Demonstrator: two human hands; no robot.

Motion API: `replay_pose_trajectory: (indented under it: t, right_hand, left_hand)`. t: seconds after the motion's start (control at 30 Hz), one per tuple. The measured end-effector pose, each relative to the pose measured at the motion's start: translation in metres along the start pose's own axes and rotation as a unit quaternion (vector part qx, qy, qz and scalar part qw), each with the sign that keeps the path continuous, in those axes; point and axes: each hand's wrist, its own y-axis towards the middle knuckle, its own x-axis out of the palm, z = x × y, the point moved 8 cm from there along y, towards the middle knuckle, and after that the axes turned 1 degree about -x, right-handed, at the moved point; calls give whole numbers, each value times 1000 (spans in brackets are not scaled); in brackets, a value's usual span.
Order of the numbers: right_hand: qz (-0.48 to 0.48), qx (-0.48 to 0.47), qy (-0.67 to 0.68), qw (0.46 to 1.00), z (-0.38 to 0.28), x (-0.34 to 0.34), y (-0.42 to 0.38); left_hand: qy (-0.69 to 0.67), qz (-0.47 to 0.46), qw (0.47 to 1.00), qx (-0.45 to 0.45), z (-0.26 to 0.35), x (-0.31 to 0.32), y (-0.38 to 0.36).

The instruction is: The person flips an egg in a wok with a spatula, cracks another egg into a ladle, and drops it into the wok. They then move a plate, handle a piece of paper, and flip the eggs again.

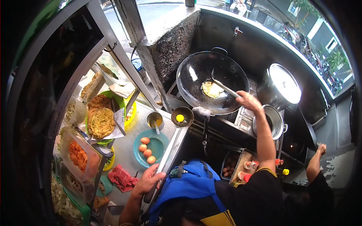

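Observation:
My right hand (247, 101) is closed round the handle of a long metal ladle (225, 87), whose head meets the egg (212, 90) frying in the large black wok (192, 90). My left hand (151, 179) is closed at the counter's metal edge, by a dark handle (149, 194); what its fingers grip is unclear. Near it are a red cloth (123, 178) and a teal plate (162, 140) with several brown eggs (147, 153). A small dark bowl (187, 117) holds a yolk. Beside it, a metal cup (151, 119) contains a spoon.
Fried omelettes (101, 122) fill a green bowl at left, near tubs of carrots (78, 156) and shredded vegetables (65, 201). Right of the wok stand a lidded pot (283, 83) and an open pot (279, 125). Red-capped bottles (249, 165) stand below. Another person's hand (321, 149) is at far right.

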Motion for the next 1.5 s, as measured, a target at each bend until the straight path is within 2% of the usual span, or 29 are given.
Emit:
replay_pose_trajectory:
  t: [0.03,0.07,0.17,0.23,0.3,0.37,0.43,0.5,0.57,0.63,0.73,0.87,1.03,1.1,1.17,1.3,1.37,1.43,1.5]
  right_hand:
    - [43,-31,-149,987,-33,-36,-15]
    - [-17,16,-198,980,-52,-53,-20]
    - [-87,16,-339,937,-97,-84,-27]
    - [-91,20,-361,928,-109,-90,-25]
    - [-131,-23,-416,900,-117,-85,-22]
    - [-143,-4,-428,892,-123,-72,-20]
    - [-100,-5,-452,886,-100,-44,-4]
    - [12,-69,-423,904,-94,-31,10]
    - [56,-85,-464,880,-97,-28,21]
    - [68,-70,-525,846,-118,-35,30]
    - [80,-86,-553,825,-154,-45,40]
    - [44,-68,-588,805,-198,-51,45]
    - [86,-65,-552,826,-202,-61,49]
    - [149,-77,-472,865,-188,-58,51]
    - [136,-68,-418,896,-163,-42,56]
    - [141,-94,-365,916,-114,-8,45]
    - [137,-93,-402,900,-98,-1,31]
    - [130,-91,-390,907,-86,-8,15]
    - [81,-30,-316,945,-68,-22,0]
  left_hand:
    - [4,5,1000,2,1,-2,0]
    - [9,5,1000,-1,-1,-5,0]
    - [10,16,1000,5,2,-9,2]
    - [14,15,1000,3,6,-10,2]
    - [17,16,1000,2,7,-10,2]
    - [23,19,1000,2,7,-12,2]
    - [21,10,1000,13,3,-14,5]
    - [17,7,999,28,-2,-16,10]
    - [27,8,999,25,-9,-20,11]
    - [22,16,999,41,-8,-21,11]
    - [20,15,999,27,-9,-19,6]
    - [17,25,999,27,-6,-17,5]
    - [19,33,999,38,-5,-17,8]
    - [12,36,998,51,-3,-16,10]
    - [15,34,998,52,-2,-16,11]
    - [24,36,998,48,2,-14,12]
    - [21,35,998,45,1,-16,14]
    - [15,30,999,39,1,-14,15]
    - [32,29,998,42,9,-13,14]
